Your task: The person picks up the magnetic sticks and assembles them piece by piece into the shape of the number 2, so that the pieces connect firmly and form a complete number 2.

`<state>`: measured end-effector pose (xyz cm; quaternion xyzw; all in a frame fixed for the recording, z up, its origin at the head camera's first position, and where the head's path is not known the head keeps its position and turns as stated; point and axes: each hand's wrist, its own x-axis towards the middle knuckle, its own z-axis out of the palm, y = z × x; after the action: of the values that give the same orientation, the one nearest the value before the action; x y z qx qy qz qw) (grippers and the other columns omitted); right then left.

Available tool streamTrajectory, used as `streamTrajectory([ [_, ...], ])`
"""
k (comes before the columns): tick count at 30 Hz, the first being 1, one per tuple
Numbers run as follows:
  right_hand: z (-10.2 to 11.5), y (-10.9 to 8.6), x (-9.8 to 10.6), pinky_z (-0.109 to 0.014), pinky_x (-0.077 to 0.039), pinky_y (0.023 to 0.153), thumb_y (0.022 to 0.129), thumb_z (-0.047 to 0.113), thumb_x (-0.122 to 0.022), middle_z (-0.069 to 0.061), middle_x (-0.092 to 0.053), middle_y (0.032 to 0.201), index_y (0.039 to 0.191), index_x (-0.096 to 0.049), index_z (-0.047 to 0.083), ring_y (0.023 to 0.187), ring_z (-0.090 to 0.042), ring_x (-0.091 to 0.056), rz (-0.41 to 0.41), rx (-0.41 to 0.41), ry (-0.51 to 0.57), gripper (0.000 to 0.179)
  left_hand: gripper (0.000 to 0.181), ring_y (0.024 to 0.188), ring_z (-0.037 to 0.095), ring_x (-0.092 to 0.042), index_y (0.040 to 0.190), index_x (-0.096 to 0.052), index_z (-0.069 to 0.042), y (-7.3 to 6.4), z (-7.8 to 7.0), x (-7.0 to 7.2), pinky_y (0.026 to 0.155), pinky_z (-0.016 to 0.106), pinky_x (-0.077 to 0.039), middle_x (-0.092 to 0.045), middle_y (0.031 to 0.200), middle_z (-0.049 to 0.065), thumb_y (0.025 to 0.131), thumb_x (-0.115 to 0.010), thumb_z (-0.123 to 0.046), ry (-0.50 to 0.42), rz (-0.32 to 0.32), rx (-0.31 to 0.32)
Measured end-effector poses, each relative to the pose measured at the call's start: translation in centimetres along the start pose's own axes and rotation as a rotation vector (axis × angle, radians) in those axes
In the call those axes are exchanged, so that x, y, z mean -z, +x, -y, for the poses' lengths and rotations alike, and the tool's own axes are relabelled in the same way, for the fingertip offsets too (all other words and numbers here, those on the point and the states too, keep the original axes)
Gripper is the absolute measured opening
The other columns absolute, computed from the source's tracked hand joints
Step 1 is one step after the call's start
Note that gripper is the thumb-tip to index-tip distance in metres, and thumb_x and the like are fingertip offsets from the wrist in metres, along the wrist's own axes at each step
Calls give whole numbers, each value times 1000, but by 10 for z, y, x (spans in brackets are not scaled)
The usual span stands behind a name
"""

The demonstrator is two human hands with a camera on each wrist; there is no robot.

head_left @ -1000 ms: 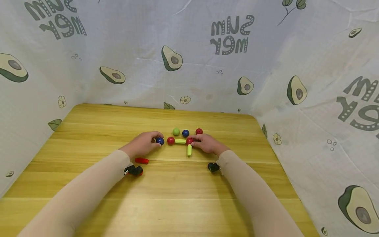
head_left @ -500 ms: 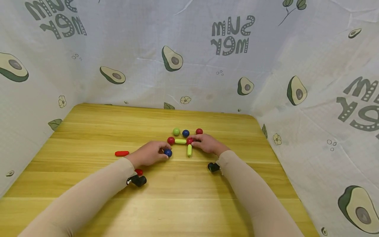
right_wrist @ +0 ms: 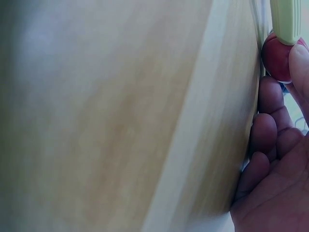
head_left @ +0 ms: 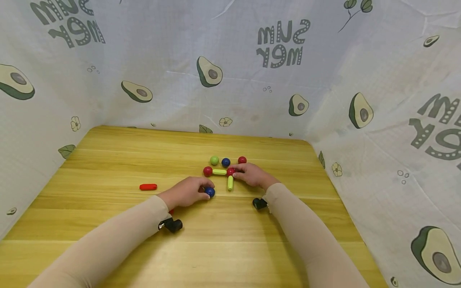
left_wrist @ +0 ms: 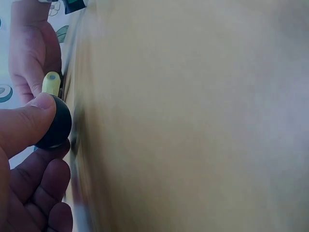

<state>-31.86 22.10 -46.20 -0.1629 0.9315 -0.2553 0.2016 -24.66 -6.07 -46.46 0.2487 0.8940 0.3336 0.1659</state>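
Observation:
My left hand (head_left: 185, 192) pinches a dark blue ball (head_left: 210, 192) between thumb and fingers, low over the table. In the left wrist view the thumb presses on this ball (left_wrist: 59, 126). With thumb and index finger my right hand (head_left: 253, 175) holds a red ball (head_left: 230, 172). From that ball one yellow rod (head_left: 219, 172) runs left to another red ball (head_left: 207, 171), and a second yellow rod (head_left: 230, 183) points toward me. The blue ball is a short way left of this second rod's near end. The right wrist view shows the rod (right_wrist: 287, 21) set against the red ball.
Behind the joined pieces lie a green ball (head_left: 214, 160), a blue ball (head_left: 225, 162) and a red ball (head_left: 242, 160). A red rod (head_left: 148, 187) lies to the left; another red piece (head_left: 171, 212) is mostly hidden by my left wrist. Printed cloth (head_left: 245, 104) rises behind the wooden table (head_left: 201, 256).
My left hand has brought the blue ball toward me and to the right, from beside the left red ball to near the second yellow rod. The right hand keeps its place.

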Motion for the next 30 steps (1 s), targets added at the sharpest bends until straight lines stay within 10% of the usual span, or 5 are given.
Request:
streamTrajectory([
  [30, -3, 1, 1, -53, -38, 121, 110, 33, -56, -9, -64, 145, 150, -60, 23, 127, -27, -58, 2, 38, -1, 42, 39, 110, 15, -67, 136, -70, -19, 14, -24, -23, 107, 44, -53, -72, 128, -2, 98, -76, -27, 11, 13, -37],
])
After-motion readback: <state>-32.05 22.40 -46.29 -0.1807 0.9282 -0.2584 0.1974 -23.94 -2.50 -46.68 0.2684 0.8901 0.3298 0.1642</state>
